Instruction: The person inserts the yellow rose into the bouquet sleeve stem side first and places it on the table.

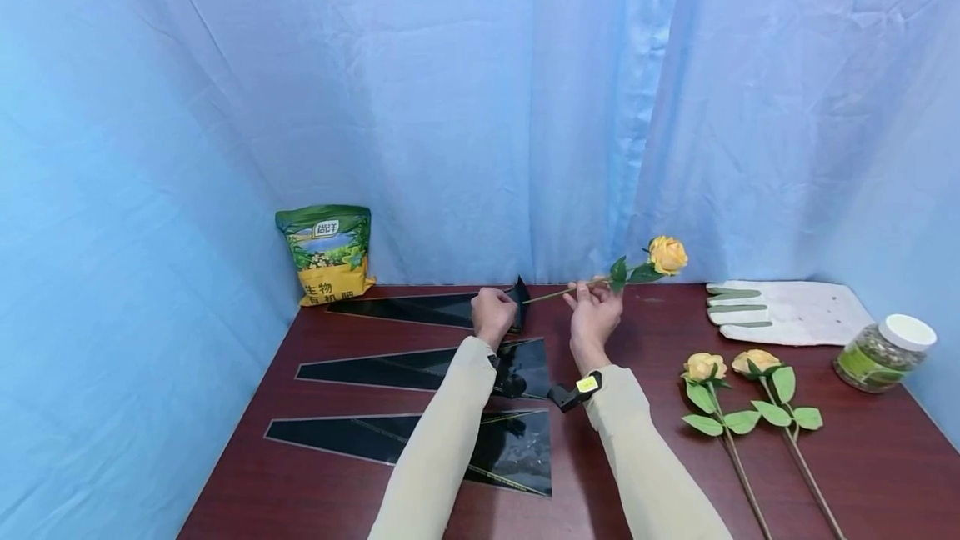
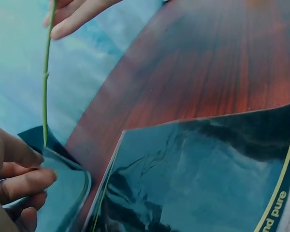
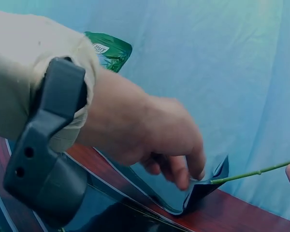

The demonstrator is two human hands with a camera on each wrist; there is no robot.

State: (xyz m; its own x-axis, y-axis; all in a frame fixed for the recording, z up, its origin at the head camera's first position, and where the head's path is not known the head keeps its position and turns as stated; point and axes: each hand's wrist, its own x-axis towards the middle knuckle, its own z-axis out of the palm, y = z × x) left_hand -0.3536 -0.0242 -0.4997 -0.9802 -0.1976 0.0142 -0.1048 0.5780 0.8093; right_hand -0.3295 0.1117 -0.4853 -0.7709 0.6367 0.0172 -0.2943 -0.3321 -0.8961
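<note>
A yellow artificial rose (image 1: 667, 255) is held by its green stem (image 2: 46, 92) in my right hand (image 1: 595, 315), thumb and fingers pinching it below the leaves. The stem's lower end reaches the mouth of the farthest black flower sleeve (image 1: 420, 307). My left hand (image 1: 493, 313) pinches the edge of that sleeve, and its opening stands up from the table, as the right wrist view shows. Nearer to me lie two more flat black sleeves, a middle one (image 1: 375, 368) and a near one (image 1: 337, 438). In the left wrist view the stem tip is at the sleeve's rim.
Two yellow roses, one left (image 1: 705, 367) and one right (image 1: 756, 361), lie at the right. Behind them are white-and-green gloves (image 1: 802, 312) and a white-lidded jar (image 1: 885, 354). A green-and-yellow fertilizer bag (image 1: 327, 252) stands back left. Blue curtains (image 1: 450, 107) enclose the table (image 1: 247, 490).
</note>
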